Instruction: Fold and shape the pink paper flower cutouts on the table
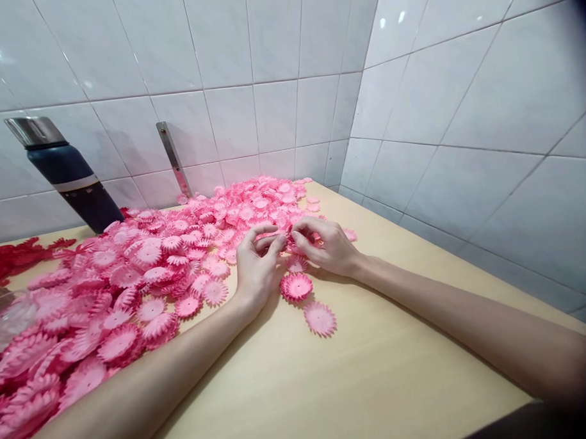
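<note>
My left hand point(259, 265) and my right hand point(325, 244) meet close together over the table, at the right edge of a heap of pink fabric flower discs point(150, 250). On each hand the thumb and fingers are pinched together. Some pink shows between the fingertips, but what they hold is too small and too covered to make out. Just below the hands lie a darker-rimmed pink flower disc point(296, 287) and a lighter pink flower disc point(320, 318), both flat on the wood. Another pink disc point(296, 263) sits right under the fingertips.
A dark blue bottle point(75, 176) with a steel cap stands at the back left. Red pieces point(15, 258) lie at the far left beside a clear plastic container point(10, 319). A metal bracket point(172, 158) is against the tiled wall point(232, 119). The pale wooden table point(375, 370) meets walls behind and right.
</note>
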Demonstrator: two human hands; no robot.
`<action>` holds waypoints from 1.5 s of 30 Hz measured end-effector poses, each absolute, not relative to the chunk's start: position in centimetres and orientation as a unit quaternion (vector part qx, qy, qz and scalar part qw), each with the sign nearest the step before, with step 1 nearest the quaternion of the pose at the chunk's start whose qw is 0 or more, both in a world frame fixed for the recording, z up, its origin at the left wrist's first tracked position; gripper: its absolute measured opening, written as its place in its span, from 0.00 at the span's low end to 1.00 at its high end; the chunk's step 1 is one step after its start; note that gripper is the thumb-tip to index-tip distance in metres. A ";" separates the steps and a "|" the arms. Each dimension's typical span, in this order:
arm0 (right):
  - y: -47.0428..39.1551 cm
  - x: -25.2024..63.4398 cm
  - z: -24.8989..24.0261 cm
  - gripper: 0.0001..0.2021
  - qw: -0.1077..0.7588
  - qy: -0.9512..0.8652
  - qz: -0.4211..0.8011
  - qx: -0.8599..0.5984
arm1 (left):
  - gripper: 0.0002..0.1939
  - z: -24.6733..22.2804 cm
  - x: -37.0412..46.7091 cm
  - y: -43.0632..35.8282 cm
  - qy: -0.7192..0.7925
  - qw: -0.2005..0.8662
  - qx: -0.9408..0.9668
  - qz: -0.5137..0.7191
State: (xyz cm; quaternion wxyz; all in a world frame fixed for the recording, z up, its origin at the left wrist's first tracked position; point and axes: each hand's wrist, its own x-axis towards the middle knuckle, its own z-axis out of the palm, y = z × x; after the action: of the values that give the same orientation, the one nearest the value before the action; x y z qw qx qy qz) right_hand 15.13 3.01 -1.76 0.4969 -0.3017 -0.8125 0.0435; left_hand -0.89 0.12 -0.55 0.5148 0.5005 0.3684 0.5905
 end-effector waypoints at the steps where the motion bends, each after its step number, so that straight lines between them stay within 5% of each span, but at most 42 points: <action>1: 3.0 15.1 -1.8 0.04 0.499 -0.810 0.050 -0.303 | 0.20 -0.5 -0.9 0.1 0.367 0.516 0.501 0.589; 45: 2.8 15.4 -1.7 0.05 0.470 -0.832 0.061 -0.287 | 0.18 -0.5 -0.9 0.0 0.383 0.523 0.460 0.607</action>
State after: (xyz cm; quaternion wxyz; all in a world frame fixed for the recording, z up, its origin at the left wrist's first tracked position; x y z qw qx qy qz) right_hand 15.35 2.78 -1.70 0.4704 -0.2873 -0.8322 0.0609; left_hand -0.86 -0.03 -0.47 0.5225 0.4600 0.3827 0.6074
